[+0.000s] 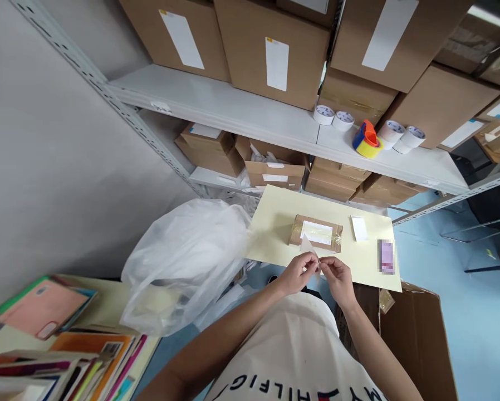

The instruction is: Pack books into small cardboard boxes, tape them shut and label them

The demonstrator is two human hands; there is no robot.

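My left hand [297,273] and my right hand [336,275] meet just in front of my chest, both pinching a small white slip of paper [307,245] that sticks up between the fingertips. Just beyond them a small brown parcel [315,233] with a white label and clear tape lies flat on the pale yellow table [275,223]. The hands are above the table's near edge and do not touch the parcel.
A white card [359,228] and a blurred purple object [386,256] lie right of the parcel. A large clear plastic bag [187,262] bulges at left, books [66,345] lower left. Shelves hold cardboard boxes, tape rolls [333,117] and a tape dispenser [367,140]. An open box [417,334] stands lower right.
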